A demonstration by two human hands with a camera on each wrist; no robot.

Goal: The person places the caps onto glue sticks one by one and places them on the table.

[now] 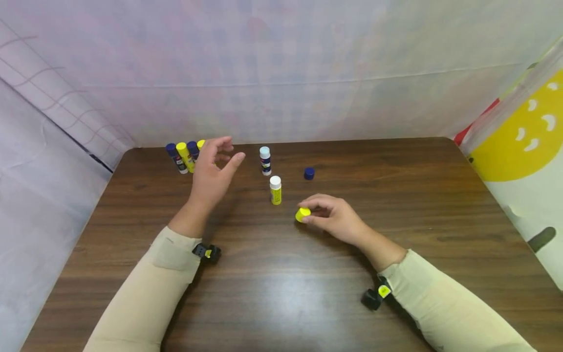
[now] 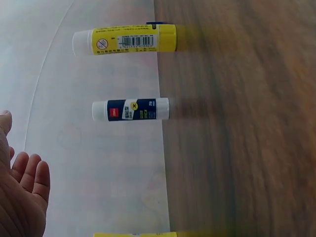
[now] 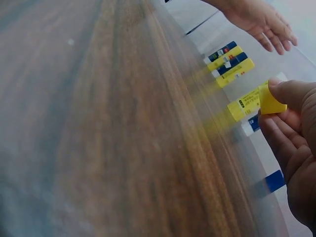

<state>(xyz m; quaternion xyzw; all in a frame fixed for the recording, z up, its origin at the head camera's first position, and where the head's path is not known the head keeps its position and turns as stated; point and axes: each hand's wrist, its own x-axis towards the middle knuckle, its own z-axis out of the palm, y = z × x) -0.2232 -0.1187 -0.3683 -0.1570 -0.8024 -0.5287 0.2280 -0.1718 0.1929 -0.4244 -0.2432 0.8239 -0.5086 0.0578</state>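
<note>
My right hand point(image 1: 336, 217) pinches a yellow glue stick cap point(image 1: 302, 214) between thumb and fingers, low over the table. An uncapped yellow glue stick point(image 1: 275, 194) with a white top stands upright just left of it. Behind that stands a blue uncapped glue stick point(image 1: 266, 164), its label facing the left wrist view. My left hand point(image 1: 212, 173) is raised with fingers loosely bent and holds nothing. It partly hides a row of capped glue sticks point(image 1: 184, 157), blue and yellow in turn.
A loose blue cap point(image 1: 309, 173) sits on the wooden table point(image 1: 396, 186), right of the two uncapped sticks. A pale cloth wall point(image 1: 281, 98) rises along the table's back edge. At the right hangs a cloth with a yellow print point(image 1: 523, 142).
</note>
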